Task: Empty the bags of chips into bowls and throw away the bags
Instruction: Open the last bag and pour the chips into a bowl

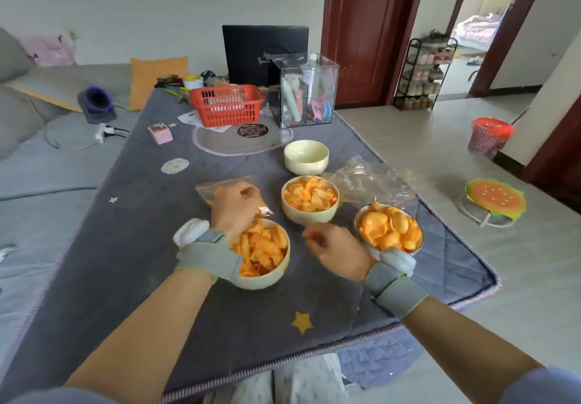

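**Three bowls full, thin bags left to clear**

The left hand [234, 204] is closed on the clear chip bag [224, 190] just beyond the near-left bowl [262, 254], which is heaped with orange chips. The bag looks nearly flat, a few chips showing at its lower end under the fingers. The right hand [334, 251] hovers between the bowls with its fingers loosely curled and nothing in it.

A second full bowl [309, 199] sits mid-desk, and a metal bowl [390, 227] of chips stands close to the right edge. An empty cream bowl [306, 157] sits further back. A crumpled empty bag [371, 180] lies toward the right edge, behind the metal bowl.

Both bags are thin film: light, limp and probably slippery, so pinching a corner or bunching the plastic should hold better than a flat grip. The chips are brittle and piled to the rims, so a sleeve or bag dragged across could spill them.

The near edge of the desk [220, 325] is bare cloth. A pink bin [489, 136] stands on the floor well off the right side; the metal bowl lies on that route
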{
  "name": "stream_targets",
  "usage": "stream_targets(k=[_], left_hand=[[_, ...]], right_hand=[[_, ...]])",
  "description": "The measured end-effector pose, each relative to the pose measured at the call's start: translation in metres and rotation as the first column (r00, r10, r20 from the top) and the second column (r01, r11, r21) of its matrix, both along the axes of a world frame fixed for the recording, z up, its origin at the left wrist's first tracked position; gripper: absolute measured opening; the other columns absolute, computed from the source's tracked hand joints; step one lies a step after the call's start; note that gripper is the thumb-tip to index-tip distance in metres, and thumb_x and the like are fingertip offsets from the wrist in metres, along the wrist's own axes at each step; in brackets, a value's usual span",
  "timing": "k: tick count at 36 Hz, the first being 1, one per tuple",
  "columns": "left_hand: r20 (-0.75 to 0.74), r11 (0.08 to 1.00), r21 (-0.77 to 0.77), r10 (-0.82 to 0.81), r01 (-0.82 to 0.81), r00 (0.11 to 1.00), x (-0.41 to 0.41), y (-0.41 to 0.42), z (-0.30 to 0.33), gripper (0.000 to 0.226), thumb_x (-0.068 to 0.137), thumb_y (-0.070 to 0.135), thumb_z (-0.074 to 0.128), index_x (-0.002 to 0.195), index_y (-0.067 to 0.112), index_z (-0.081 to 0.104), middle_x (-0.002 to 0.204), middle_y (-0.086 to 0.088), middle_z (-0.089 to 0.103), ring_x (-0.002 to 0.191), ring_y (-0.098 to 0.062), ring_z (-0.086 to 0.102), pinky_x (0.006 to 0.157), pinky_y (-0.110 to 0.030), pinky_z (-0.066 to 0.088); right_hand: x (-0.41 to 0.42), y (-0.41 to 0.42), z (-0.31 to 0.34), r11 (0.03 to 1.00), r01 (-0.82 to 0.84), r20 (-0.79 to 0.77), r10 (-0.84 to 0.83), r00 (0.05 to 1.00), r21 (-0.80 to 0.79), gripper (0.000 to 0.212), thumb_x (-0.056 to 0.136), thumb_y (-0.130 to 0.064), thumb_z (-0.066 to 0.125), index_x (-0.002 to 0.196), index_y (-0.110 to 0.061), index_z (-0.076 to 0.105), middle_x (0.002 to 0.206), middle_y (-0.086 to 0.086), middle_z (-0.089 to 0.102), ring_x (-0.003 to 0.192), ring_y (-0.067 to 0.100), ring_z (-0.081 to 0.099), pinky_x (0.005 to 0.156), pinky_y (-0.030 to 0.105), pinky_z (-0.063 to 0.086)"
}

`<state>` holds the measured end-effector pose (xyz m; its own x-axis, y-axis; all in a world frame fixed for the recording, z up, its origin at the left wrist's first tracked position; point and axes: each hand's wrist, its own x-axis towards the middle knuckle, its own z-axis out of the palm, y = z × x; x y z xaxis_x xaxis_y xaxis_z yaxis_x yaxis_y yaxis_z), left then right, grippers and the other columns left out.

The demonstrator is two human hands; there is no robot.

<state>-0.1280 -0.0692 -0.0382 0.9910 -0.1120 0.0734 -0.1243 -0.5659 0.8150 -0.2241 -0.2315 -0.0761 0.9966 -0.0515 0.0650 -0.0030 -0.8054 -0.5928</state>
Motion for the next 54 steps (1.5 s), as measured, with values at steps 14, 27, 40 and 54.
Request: stream_targets(k=[14, 27, 40, 54], left_hand=[[-0.503, 0.957, -0.117, 0.173, -0.265, 0.847, 0.062, 0.043, -0.057, 0.117, 0.045, 0.069, 0.068, 0.136, 0.006, 0.029, 0.137, -0.016, 0.047, 0.120, -0.036, 0.050, 0.100, -0.049, 0.043], [-0.463, 0.889, -0.262, 0.224, -0.374, 0.858, 0.072, 0.037, -0.057, 0.052, 0.067, 0.008, 0.071, 0.115, -0.006, 0.057, 0.113, -0.013, 0.063, 0.103, -0.031, 0.061, 0.090, -0.041, 0.050], [-0.288, 0.745, -0.529, 0.292, -0.406, 0.912, 0.057, 0.073, -0.032, 0.024, 0.082, -0.004, 0.048, 0.093, 0.003, 0.069, 0.097, -0.017, 0.066, 0.092, -0.029, 0.060, 0.083, -0.039, 0.049], [-0.051, 0.837, -0.542, -0.123, 0.076, 0.991, 0.020, 0.125, 0.016, 0.029, 0.093, 0.001, 0.043, 0.118, -0.002, 0.056, 0.101, -0.016, 0.065, 0.095, -0.027, 0.059, 0.080, -0.038, 0.050]], right_hand=[[0.008, 0.021, -0.071, 0.853, -0.047, -0.140, -0.030, 0.990, -0.520, 0.047, 0.079, -0.036, 0.035, 0.106, -0.016, 0.067, 0.105, 0.012, 0.071, 0.098, 0.033, 0.068, 0.076, 0.050, 0.055], [0.006, 0.023, -0.066, 0.830, -0.032, -0.112, -0.037, 0.993, -0.556, 0.046, 0.081, -0.037, 0.034, 0.111, -0.020, 0.065, 0.111, 0.007, 0.070, 0.103, 0.027, 0.066, 0.081, 0.046, 0.055], [0.013, 0.015, -0.027, 0.999, 0.000, -0.115, 0.005, 0.993, 0.044, 0.034, 0.094, -0.013, 0.038, 0.122, -0.009, 0.056, 0.132, 0.013, 0.055, 0.123, 0.026, 0.048, 0.104, 0.034, 0.035], [0.047, 0.074, 0.072, 0.836, -0.092, 0.291, -0.084, 0.953, 0.540, 0.048, 0.089, -0.021, 0.053, 0.132, -0.008, 0.037, 0.111, 0.004, 0.049, 0.087, 0.005, 0.051, 0.076, 0.008, 0.043]])
